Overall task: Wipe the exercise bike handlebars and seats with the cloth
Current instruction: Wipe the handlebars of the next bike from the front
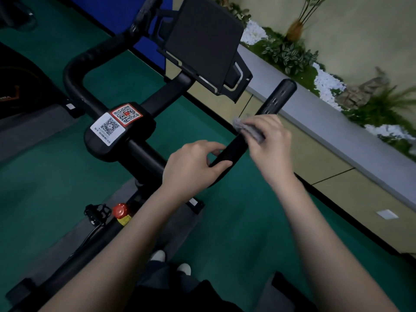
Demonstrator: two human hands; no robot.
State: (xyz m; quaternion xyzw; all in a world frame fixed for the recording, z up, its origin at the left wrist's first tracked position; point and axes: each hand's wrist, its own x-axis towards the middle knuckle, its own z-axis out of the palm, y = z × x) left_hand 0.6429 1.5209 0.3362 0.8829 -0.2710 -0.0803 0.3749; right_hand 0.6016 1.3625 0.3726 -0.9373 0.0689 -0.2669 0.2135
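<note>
The black handlebar of an exercise bike fills the middle of the head view, its right arm running up and to the right. My left hand grips the lower bend of that arm. My right hand holds a grey cloth wrapped against the bar just above the left hand. The bar's left arm curves away at the upper left. A black tablet holder stands at the top. The seat is out of view.
A centre block with two QR stickers joins the bars. Below sit a red knob and a pedal. Green floor lies all around. A long planter ledge with plants runs along the right. Another machine stands at left.
</note>
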